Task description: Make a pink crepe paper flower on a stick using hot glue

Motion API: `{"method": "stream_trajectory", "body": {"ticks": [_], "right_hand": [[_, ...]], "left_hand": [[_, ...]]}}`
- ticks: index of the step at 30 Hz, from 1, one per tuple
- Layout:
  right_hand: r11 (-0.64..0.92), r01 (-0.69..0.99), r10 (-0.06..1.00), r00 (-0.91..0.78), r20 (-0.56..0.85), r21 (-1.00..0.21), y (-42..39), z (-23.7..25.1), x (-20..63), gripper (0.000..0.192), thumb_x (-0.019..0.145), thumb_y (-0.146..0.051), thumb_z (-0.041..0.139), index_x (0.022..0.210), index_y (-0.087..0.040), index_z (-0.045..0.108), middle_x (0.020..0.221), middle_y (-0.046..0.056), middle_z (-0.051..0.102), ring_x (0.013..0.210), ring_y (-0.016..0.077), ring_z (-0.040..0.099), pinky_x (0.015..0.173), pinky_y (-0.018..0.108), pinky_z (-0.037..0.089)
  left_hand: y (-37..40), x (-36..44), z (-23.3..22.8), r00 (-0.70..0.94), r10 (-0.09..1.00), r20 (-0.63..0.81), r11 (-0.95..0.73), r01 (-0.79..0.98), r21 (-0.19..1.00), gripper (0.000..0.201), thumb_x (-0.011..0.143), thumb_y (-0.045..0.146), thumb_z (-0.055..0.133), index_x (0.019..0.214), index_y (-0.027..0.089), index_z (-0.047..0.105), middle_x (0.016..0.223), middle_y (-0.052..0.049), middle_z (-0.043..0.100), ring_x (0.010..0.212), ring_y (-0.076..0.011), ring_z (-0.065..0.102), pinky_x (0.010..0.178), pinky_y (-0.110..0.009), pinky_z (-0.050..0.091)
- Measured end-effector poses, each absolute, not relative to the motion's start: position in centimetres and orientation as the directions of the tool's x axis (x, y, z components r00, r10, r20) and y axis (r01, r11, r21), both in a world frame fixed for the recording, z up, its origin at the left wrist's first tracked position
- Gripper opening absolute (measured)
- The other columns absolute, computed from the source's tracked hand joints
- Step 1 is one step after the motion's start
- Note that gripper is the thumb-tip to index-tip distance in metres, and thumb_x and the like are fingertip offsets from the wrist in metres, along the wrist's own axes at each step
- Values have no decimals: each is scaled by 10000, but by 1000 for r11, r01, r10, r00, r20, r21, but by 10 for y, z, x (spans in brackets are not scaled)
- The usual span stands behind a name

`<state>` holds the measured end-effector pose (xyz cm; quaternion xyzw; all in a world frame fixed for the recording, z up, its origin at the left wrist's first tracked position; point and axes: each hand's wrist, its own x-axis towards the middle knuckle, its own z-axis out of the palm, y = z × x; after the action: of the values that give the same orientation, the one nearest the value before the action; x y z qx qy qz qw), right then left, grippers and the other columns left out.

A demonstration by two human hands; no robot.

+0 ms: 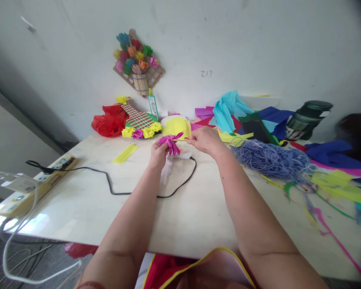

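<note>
A magenta crepe-paper flower (pixel 173 145) with fringed petals is pinched between the fingers of my left hand (pixel 159 153). My right hand (pixel 207 141) is closed on a thin pale stick-like piece (pixel 183 140) that reaches across to the flower; whether it is wood or twisted paper I cannot tell. Below the flower lies a white glue gun (pixel 185 155) with a black cord, partly hidden by my left hand. Behind my hands is a yellow paper piece (pixel 177 127), and more yellow paper (pixel 234 138) shows just beyond my right hand.
A guitar-shaped craft (pixel 140 118) with paper flowers stands against the wall beside red plastic (pixel 110 120) and a glue bottle (pixel 153 105). Tangled blue-grey string (pixel 270 158), coloured paper and a dark green bottle (pixel 308 119) lie right. A power strip (pixel 39 188) sits left.
</note>
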<state>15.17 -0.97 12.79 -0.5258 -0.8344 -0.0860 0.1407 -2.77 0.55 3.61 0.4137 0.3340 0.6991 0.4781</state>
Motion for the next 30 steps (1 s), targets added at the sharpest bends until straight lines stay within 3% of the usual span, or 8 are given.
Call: {"method": "stream_trajectory", "body": {"ticks": [11, 30], "right_hand": [[413, 909, 869, -377, 319, -50, -8, 126, 151, 264, 819, -383, 538, 853, -180, 703, 870, 89, 698, 840, 205, 614, 635, 268, 369], [407, 909, 882, -364, 299, -94, -8, 119, 135, 279, 840, -348, 497, 918, -164, 691, 922, 110, 692, 875, 227, 618, 705, 288, 414]], "left_hand": [[5, -27, 37, -173, 942, 287, -334, -412, 848, 342, 572, 284, 762, 872, 148, 669, 757, -38, 703, 733, -190, 674, 617, -262, 499], [6, -27, 38, -211, 939, 271, -341, -482, 807, 313, 515, 238, 790, 782, 135, 665, 672, -29, 680, 581, -138, 622, 526, -232, 447]]}}
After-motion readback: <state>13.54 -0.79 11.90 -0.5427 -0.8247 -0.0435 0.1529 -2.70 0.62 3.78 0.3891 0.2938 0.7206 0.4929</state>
